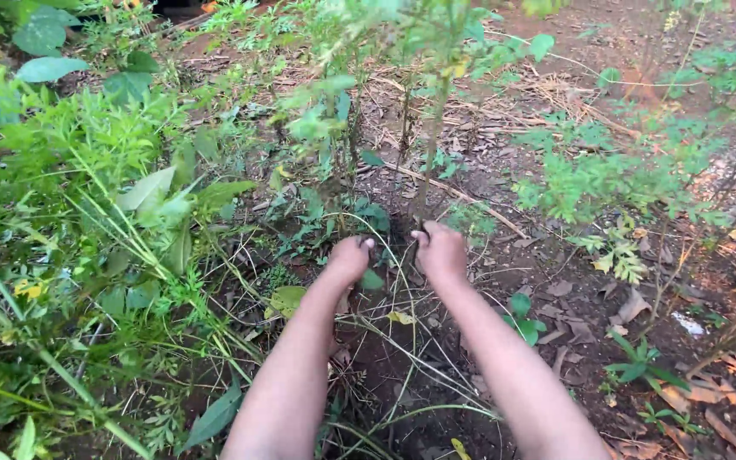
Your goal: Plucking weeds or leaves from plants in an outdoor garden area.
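Head view: both fists are closed low at the sapling stem (430, 162), left hand (349, 257) and right hand (441, 250) touching soil (402, 358). Fingers curled shut; whether the stem is gripped cannot be told. A low, steady hold is judged best.

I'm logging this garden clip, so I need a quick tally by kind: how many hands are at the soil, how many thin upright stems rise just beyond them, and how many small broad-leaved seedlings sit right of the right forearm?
Hands: 2, left hand and right hand
Thin upright stems: 2 that I can make out
Broad-leaved seedlings: 1
Total: 5
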